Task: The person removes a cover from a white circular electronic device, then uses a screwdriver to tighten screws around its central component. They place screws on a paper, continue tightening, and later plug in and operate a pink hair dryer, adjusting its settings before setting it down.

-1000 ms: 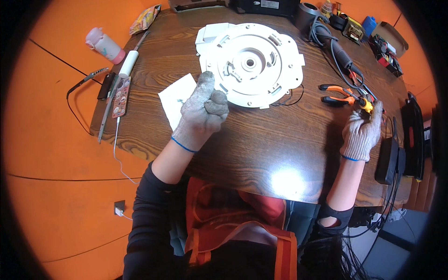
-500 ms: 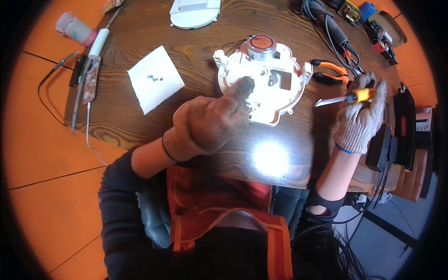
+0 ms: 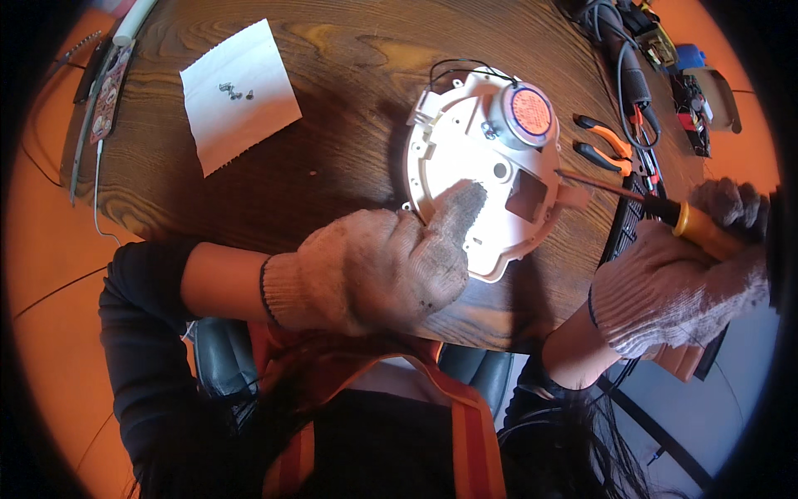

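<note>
My left hand (image 3: 374,266), in a worn knitted glove, grips the near left side of a white plastic housing (image 3: 445,191), its thumb lying over the inner face. The housing is tilted, and its far side carries a round silver part (image 3: 524,115) with an orange label and thin black wires. In my gloved right hand (image 3: 677,283) is a screwdriver (image 3: 702,233) with a yellow and black handle. The screwdriver's shaft points left, its tip by the right edge of the housing; whether they touch, I cannot tell.
Left of the housing, small dark screws (image 3: 231,91) lie on a white paper sheet (image 3: 241,133). Orange-handled pliers (image 3: 611,145) rest to the right, near a cabled tool (image 3: 636,83). A printed strip (image 3: 108,100) and white cable lie along the table's left edge.
The left hand has tilted and turned the housing, its round part now facing me more. My right hand with the screwdriver has come nearer and further right. The view has shifted; the white cover is gone from it.
</note>
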`<state>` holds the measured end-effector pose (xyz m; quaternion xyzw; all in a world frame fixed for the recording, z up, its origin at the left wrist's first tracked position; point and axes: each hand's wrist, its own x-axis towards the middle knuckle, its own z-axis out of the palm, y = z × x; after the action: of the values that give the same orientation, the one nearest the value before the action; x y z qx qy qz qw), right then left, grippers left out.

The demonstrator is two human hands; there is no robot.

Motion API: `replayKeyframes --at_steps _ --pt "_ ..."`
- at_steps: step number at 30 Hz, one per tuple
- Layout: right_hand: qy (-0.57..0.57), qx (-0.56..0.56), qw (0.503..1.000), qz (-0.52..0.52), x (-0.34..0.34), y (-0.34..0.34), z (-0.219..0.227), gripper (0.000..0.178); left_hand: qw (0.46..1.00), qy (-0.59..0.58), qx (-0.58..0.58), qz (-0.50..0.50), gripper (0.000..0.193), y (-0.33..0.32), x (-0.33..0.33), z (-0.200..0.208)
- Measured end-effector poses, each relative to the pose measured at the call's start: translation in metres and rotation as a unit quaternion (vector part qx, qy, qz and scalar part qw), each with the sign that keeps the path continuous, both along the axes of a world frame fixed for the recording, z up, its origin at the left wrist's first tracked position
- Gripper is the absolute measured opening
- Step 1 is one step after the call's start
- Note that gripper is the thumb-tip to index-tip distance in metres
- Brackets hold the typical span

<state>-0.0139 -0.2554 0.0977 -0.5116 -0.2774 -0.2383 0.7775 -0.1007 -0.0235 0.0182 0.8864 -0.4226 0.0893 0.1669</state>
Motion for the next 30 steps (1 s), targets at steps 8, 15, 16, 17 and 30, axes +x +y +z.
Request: replayKeyframes --at_steps 8,15,16,17,30 --pt "-0.03 -0.193 0.97 -0.147 0.008 0.038 -0.016 0.029 0.997 0.019 -0.052 0.047 0.02 0.001 -0.004 -0.005" --pt "-0.056 -0.256 0.946 -0.193 0.014 0.045 -0.013 0.032 0.998 0.007 -0.056 -0.033 0.02 0.012 0.004 0.003" --pt "-0.059 -0.262 0.943 -0.197 0.015 0.047 -0.014 0.032 0.996 0.047 -0.065 -0.029 0.02 0.012 0.004 0.004" --pt "-0.061 -0.269 0.94 -0.201 0.015 0.047 -0.012 0.032 0.994 0.083 -0.071 -0.021 0.02 0.012 0.004 0.004" --pt "-0.083 -0.492 0.733 -0.463 0.007 0.06 0.024 0.037 0.995 0.036 -0.08 -0.05 0.016 0.011 0.006 -0.004"
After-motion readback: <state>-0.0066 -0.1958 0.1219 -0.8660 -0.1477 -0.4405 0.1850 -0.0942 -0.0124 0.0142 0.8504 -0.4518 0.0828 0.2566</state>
